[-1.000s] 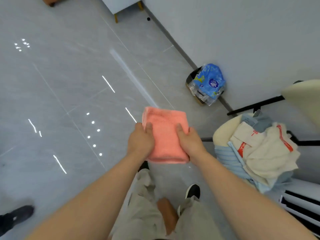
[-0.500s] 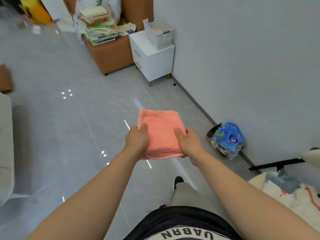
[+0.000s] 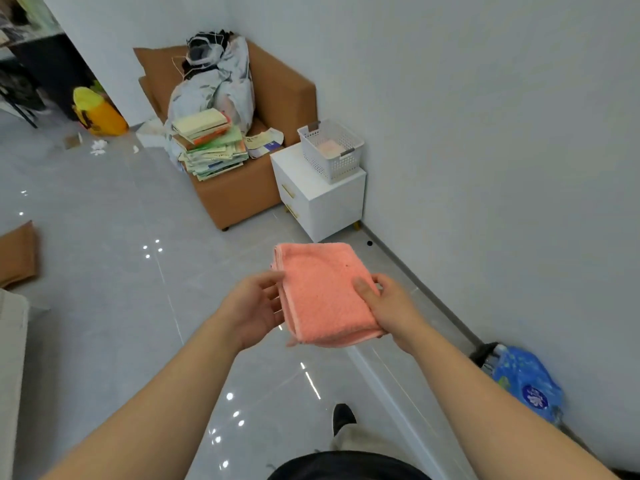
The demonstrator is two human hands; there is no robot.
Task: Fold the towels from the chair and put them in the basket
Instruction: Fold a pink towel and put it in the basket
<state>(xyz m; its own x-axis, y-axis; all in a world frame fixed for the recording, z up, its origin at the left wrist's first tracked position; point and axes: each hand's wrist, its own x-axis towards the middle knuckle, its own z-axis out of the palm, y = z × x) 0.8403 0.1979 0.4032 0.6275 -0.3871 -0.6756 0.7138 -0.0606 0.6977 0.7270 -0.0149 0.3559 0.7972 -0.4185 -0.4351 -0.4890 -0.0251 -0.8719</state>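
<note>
I have the folded pink towel (image 3: 325, 292) held up in the air in front of me, between both hands and well above the floor. The basket (image 3: 341, 168) it has to go into stands almost straight ahead and well apart from it, on top of a small white cabinet (image 3: 322, 209) against the wall on my right. The towel's long side runs away from me, roughly toward the basket, while the basket's own long side sits at a slant to that line. I judge the coming move to be a walk forward and then a reach over the near rim. My right hand (image 3: 388, 306) grips the towel's right edge, thumb on top and fingers out of sight beneath, and it is on the wall side, so slightly better placed for that reach. My left hand (image 3: 254, 306) is at the towel's left edge with its palm showing. Its thumb touches the edge and its fingertips disappear behind the cloth, so I cannot tell whether it truly grips or only steadies. Something pale pink (image 3: 327, 147) lies in the basket, too small for me to call it a towel. The chair with the other towels is not in view.
</note>
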